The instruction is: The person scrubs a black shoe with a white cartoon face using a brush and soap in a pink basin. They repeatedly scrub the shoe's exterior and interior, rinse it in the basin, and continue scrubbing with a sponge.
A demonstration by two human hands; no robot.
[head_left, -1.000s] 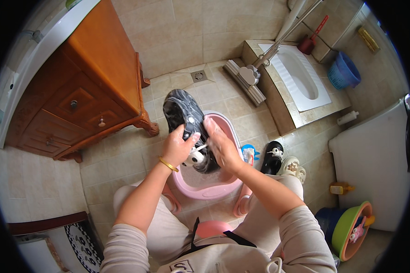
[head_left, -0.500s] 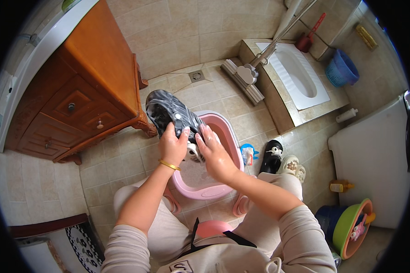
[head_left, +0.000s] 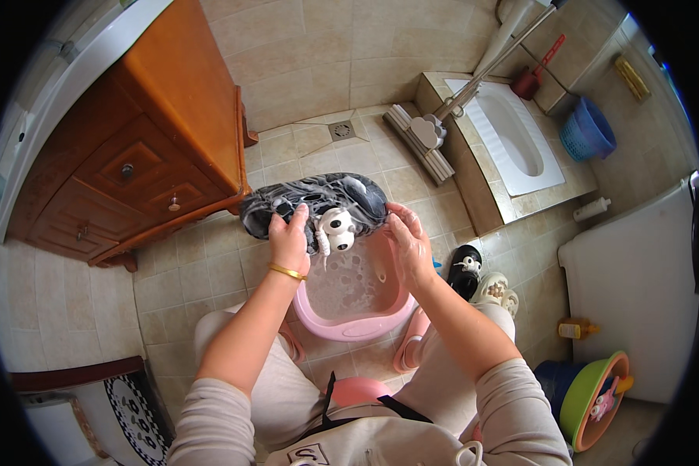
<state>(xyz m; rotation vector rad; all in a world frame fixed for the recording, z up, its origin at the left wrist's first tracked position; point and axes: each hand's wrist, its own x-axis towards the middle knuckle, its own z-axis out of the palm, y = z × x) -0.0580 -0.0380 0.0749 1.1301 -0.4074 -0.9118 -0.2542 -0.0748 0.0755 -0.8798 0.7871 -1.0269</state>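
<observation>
At the far left stands a wooden cabinet [head_left: 140, 155] with drawers, its foot on the tiled floor [head_left: 186, 272] just left of the left hand's knuckles. Lower left, well away from either hand, lies the corner of a patterned mat [head_left: 136, 412].

The left hand [head_left: 289, 237], a gold bangle [head_left: 287, 272] at its wrist, has its fingers [head_left: 299, 217] curled over the near edge of a dark, soapy shoe [head_left: 311, 203], holding it. The shoe lies sideways above a pink basin [head_left: 357, 299], stretching from beyond the left hand's fingertips across to the right hand. A small black-and-white figure [head_left: 335, 225] with round eyes sits on the shoe's near side, in the gap between the two hands, just right of the left thumb.

Below the fingers of both hands the basin holds sudsy water [head_left: 349, 279], and the basin rests on the floor between the person's knees.

The right hand [head_left: 408, 241] is at the shoe's right end, fingers [head_left: 400, 221] close together and bent, the tips touching the shoe's edge; whether they grip it or only press against it cannot be told.

Right of that hand, near the wrist, a black slipper [head_left: 466, 268] and a pale one [head_left: 495, 287] lie on the tiles. Farther off, beyond the fingertips, a mop [head_left: 423, 136] leans by a raised squat toilet [head_left: 512, 136], with a blue basket [head_left: 586, 128] at its far right. Lower right sits a green tub [head_left: 594, 392] beside a white appliance [head_left: 637, 295].
</observation>
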